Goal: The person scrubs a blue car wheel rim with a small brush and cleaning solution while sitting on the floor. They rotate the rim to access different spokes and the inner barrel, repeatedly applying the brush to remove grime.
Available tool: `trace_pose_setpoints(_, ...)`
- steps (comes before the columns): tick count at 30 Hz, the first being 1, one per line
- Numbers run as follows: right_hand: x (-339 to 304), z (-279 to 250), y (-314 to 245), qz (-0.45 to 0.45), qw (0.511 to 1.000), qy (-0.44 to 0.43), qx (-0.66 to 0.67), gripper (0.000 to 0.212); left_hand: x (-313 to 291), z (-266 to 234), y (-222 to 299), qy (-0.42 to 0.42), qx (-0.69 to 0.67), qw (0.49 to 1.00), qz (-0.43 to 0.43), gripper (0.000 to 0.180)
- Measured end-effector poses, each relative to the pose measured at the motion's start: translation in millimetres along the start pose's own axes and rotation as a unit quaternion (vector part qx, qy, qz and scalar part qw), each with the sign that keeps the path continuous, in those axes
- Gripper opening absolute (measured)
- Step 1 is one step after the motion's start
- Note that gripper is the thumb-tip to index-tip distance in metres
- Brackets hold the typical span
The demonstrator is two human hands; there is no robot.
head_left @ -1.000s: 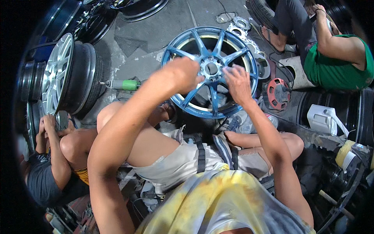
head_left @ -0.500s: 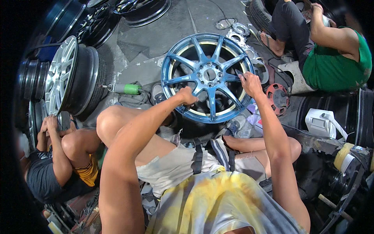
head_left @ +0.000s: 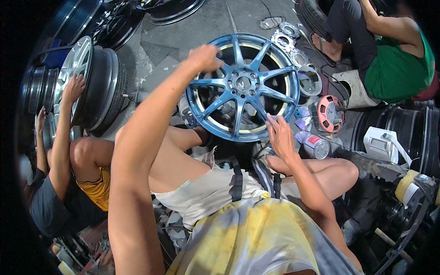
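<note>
A blue multi-spoke alloy wheel (head_left: 243, 94), its barrel edge pale, lies face up in front of my crossed legs. My left hand (head_left: 204, 58) is at its upper left rim, the fingers curled over the edge and slightly blurred. At the lower right, my right hand (head_left: 280, 135) has its fingertips bunched against the outer end of a spoke, close to the rim. Whatever those fingers pinch, if anything, is too small or hidden to make out.
A co-worker at the left touches a silver wheel (head_left: 73, 68) with a tyre. Another person in a green top (head_left: 398, 68) sits at upper right. Near my right side are a red reel-like disc (head_left: 331, 114), a clear plastic bottle (head_left: 316, 145) and a white container (head_left: 380, 144).
My left hand has moved up and left along the rim. My right hand has come down toward me to the lower right spoke. The co-worker's hand has risen onto the silver wheel.
</note>
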State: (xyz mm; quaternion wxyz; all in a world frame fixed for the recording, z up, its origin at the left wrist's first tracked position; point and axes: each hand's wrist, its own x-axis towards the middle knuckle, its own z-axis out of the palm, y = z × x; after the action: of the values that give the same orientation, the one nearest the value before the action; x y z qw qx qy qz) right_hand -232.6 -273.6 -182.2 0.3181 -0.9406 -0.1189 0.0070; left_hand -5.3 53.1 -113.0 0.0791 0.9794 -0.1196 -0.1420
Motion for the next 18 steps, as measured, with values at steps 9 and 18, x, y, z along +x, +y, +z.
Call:
trace_pose_setpoints(9, 37.1, 18.7, 3.2, -0.151, 0.971, -0.011, -0.184, 0.055, 13.7, -102.7, -37.1, 0.009, -0.127, 0.982, 0.136, 0.049)
trace_pose_setpoints(18, -16.8, -24.7, 6.4, -0.129, 0.960, -0.135, -0.207, 0.056, -60.9, -46.7, -205.4, -0.173, -0.232, 0.921, -0.262, 0.047)
